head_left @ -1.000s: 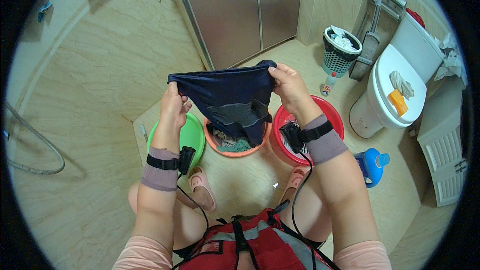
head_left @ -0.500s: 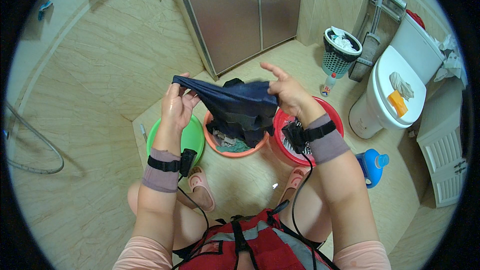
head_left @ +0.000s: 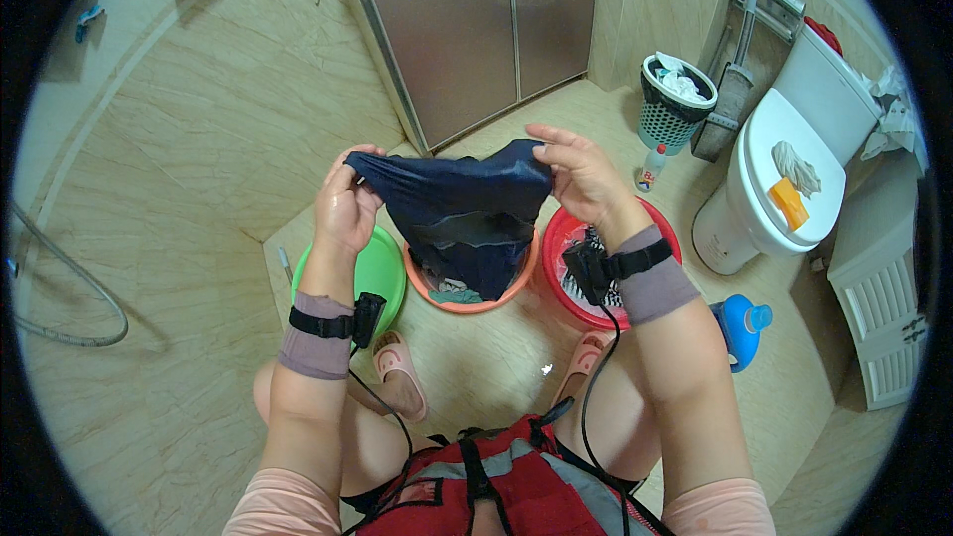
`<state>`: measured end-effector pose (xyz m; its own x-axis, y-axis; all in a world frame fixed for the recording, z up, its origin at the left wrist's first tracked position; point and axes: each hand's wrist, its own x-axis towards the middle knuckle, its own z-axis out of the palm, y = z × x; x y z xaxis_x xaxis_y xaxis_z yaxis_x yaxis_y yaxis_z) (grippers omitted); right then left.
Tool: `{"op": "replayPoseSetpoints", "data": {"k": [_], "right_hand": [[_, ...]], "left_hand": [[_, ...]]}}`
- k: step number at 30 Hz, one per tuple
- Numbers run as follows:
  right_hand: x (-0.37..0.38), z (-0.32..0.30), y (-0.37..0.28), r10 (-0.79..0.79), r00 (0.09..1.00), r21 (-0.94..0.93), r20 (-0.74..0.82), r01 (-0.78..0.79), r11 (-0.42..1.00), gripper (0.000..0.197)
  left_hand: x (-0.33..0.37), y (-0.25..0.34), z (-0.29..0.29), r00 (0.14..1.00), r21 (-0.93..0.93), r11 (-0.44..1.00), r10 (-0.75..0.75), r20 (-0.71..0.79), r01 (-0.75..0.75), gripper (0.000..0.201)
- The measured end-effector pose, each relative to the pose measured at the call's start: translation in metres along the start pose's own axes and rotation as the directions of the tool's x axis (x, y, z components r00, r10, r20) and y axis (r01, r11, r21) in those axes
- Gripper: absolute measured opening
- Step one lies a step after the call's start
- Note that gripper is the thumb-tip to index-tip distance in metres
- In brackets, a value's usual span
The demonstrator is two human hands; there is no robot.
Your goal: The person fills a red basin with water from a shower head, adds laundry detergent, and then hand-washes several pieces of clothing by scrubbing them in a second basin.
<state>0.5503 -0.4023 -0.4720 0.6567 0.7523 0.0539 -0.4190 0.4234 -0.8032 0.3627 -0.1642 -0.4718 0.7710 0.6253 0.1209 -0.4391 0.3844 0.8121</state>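
The left hand [head_left: 347,208] and right hand [head_left: 588,182] pinch the navy cloth [head_left: 462,187] by its upper corners. Even tension should hold it spread above the orange basin [head_left: 467,309].

The small white bottle [head_left: 650,171] with a red cap, standing on the floor beside the bin [head_left: 675,122], carries a label with red and dark lettering, too small and blurred here to make out for certain. Faint little marks show on the base of the white toilet [head_left: 725,248], again too fine to read, and a pale oval on the brown cabinet panel [head_left: 442,35] may be an emblem or a reflection. The pink slipper [head_left: 391,349] on the left bears a curved, smile-like sign in a darker tone.
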Motion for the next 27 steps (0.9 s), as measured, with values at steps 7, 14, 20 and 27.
{"op": "replayPoseSetpoints", "data": {"k": [7,14,20,27], "right_hand": [[-0.002,0.005,-0.016,-0.333,0.943,0.037,-0.017,0.334,0.942,0.035],[-0.001,-0.001,-0.019,-0.353,0.933,0.104,-0.07,0.359,0.928,0.031],[-0.007,0.011,-0.012,-0.315,0.949,0.119,0.032,0.309,0.944,0.033],[-0.02,0.05,0.012,-0.105,0.937,0.054,0.333,0.092,0.994,0.045]], "left_hand": [[0.002,-0.011,0.009,0.968,0.139,0.99,-0.06,0.246,0.026,0.034],[-0.007,-0.02,0.011,0.948,0.927,0.247,-0.071,0.309,-0.283,0.025],[-0.009,-0.016,0.048,0.967,0.668,0.72,0.013,0.255,-0.186,0.038],[-0.011,-0.04,0.066,0.913,0.781,0.607,-0.223,0.343,-0.146,0.029]]}}
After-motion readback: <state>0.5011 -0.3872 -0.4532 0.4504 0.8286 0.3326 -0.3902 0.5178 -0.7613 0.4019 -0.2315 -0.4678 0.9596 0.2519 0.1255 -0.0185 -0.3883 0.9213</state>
